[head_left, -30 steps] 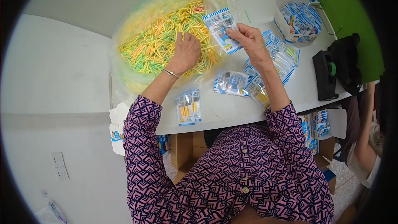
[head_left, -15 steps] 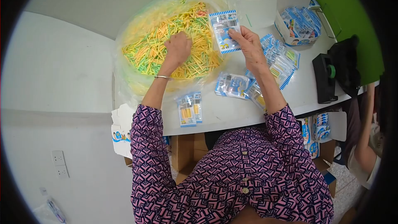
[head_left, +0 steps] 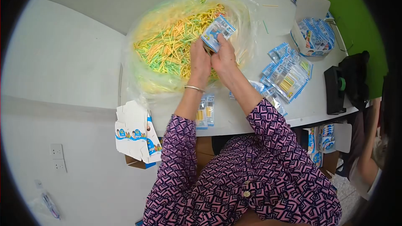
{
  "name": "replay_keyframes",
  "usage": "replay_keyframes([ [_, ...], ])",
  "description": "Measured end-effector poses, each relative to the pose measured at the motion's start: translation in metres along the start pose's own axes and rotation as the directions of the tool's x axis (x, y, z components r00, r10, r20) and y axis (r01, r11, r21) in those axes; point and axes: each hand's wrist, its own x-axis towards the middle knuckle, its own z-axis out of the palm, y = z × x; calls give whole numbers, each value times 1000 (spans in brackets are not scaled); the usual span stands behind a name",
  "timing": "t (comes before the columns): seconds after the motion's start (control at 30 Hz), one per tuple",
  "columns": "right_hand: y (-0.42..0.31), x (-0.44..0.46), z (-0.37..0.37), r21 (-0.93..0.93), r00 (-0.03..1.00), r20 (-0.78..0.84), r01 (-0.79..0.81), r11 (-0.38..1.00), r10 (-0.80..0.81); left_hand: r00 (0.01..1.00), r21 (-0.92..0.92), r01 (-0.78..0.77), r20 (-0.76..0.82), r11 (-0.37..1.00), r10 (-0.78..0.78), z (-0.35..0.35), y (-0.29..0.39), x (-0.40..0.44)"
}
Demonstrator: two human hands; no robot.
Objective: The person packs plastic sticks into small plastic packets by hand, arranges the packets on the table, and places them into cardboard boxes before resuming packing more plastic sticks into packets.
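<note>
Over a big clear plastic bag [head_left: 245, 29] of thin yellow, green and orange sticks [head_left: 167, 44], both my hands come together. My right hand [head_left: 225, 58] pinches a blue-and-white printed packet [head_left: 217, 33], thumb on its face. Against the packet's lower edge is my left hand [head_left: 200, 61], fingers curled; what they hold is hidden. Several filled packets [head_left: 287, 79] lie in an overlapping pile to the right, sticks showing through a clear window. Two more packets [head_left: 205, 113] lie near the table's front edge, partly behind my left forearm.
An open white box [head_left: 312, 42] full of packets stands at the back right. Near it are a black tape dispenser [head_left: 335, 90] and a black bag [head_left: 355, 75]. Flattened printed cartons [head_left: 134, 132] sit left of the table. A person's arm [head_left: 370, 142] shows at far right.
My left hand has come out of the sticks to the packet. My right hand has brought the packet left and tilted it over the bag. The view has shifted slightly.
</note>
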Motion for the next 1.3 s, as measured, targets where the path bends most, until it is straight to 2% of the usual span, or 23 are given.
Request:
replay_keyframes([
  [0.03,-1,-2,1,1,1000,-1,0,1000,0,960,-279,279,47,919,-277,-3,29,-3],
  [0.07,-2,-3,-1,1,1000,-3,-1,1000,1,844,-511,516,167,687,-510,-4,48,-4],
  [0.1,-2,-3,-3,-3,1000,-6,-3,1000,3,842,-513,518,166,684,-514,-1,51,-4],
  [0.17,-4,0,-5,29,999,28,-21,999,21,801,-632,535,168,561,-575,1,58,-4],
  [0.2,-5,0,-4,28,999,30,-22,999,21,802,-633,533,166,561,-574,4,59,-4],
  [0.27,-8,-2,-2,-4,999,44,-3,1000,3,822,-546,520,112,657,-558,8,60,-4],
  [0.3,-8,-3,-2,-3,999,44,-4,1000,4,823,-546,520,112,657,-558,10,55,-5],
  [0.37,-9,-6,-1,0,997,78,-16,1000,16,887,-543,443,150,714,-436,11,44,-7],
  [0.4,-10,-6,-2,0,997,79,-16,1000,16,888,-543,442,150,714,-436,10,41,-6],
  [0.47,-12,-5,-2,-39,993,111,-43,998,47,813,-587,551,215,594,-542,5,36,-2],
  [0.5,-15,-6,0,-41,992,114,-45,998,50,814,-588,548,211,595,-541,0,37,4],
  [0.57,-28,-7,1,-223,971,224,130,966,-79,760,-742,572,318,349,-567,-11,38,16],
  [0.6,-35,-6,-1,-224,971,224,128,966,-77,760,-743,571,317,350,-567,-18,38,21],
  [0.67,-49,-1,-3,-412,959,266,203,888,-96,757,-810,549,376,208,-535,-32,35,30],
  [0.73,-54,-1,-4,-421,957,280,191,887,-73,764,-820,547,407,169,-500,-40,34,34],
  [0.8,-57,-4,-5,-489,945,327,176,854,-8,734,-845,532,437,42,-520,-43,37,37],
  [0.93,-68,-11,-8,-626,940,335,177,759,57,700,-806,578,409,128,-586,-48,38,37],
  [1.0,-71,-16,-9,-701,931,348,181,690,109,748,-762,596,413,252,-520,-51,37,37],
  [1.03,-72,-15,-11,-700,932,347,180,691,109,746,-761,598,414,252,-521,-53,39,37],
  [1.1,-75,-15,-13,-743,920,349,154,652,180,790,-698,592,403,404,-461,-56,45,37],
  [1.13,-77,-17,-12,-743,920,348,154,652,179,790,-698,592,404,403,-461,-57,45,37],
  [1.2,-80,-21,-11,-785,924,329,152,601,196,808,-624,583,380,520,-450,-58,45,38],
  [1.3,-83,-21,-12,-788,916,342,160,594,208,814,-616,579,407,534,-414,-62,40,38],
])
